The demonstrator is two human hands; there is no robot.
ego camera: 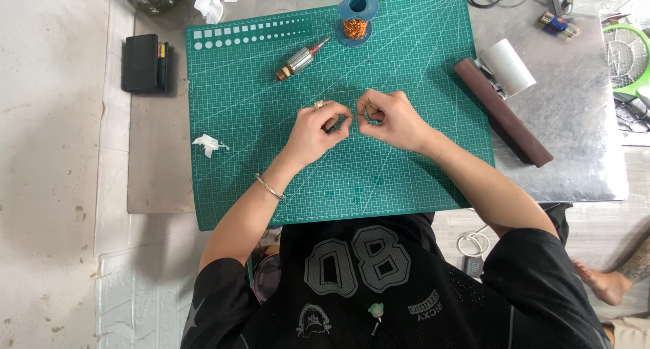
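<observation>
Copper wire (pixel 353 116) is pinched taut between left hand (pixel 318 129) and right hand (pixel 391 121) grips.

Cutting mat (pixel 257 153): teal green, ruled in a fine pale grid with white diagonal lines fanning from the far right corner; a row of white squares and dots along its far left edge.
Spool (pixel 357 14): blue, wound with bright copper-orange wire.
Motor armature (pixel 296 62): silver-grey core, copper-coloured ends.
Bar (pixel 502 112): dark reddish brown. Roll (pixel 508 66) beside it: white.
Table top (pixel 575 139): dull silver metal.
Case (pixel 141 63): black.
Crumpled scrap (pixel 206 143): white.
Left hand (pixel 318 129): gold-coloured ring; thin metallic bracelet (pixel 269 186) on the wrist.
Shirt (pixel 379 281): black with grey numerals.
</observation>
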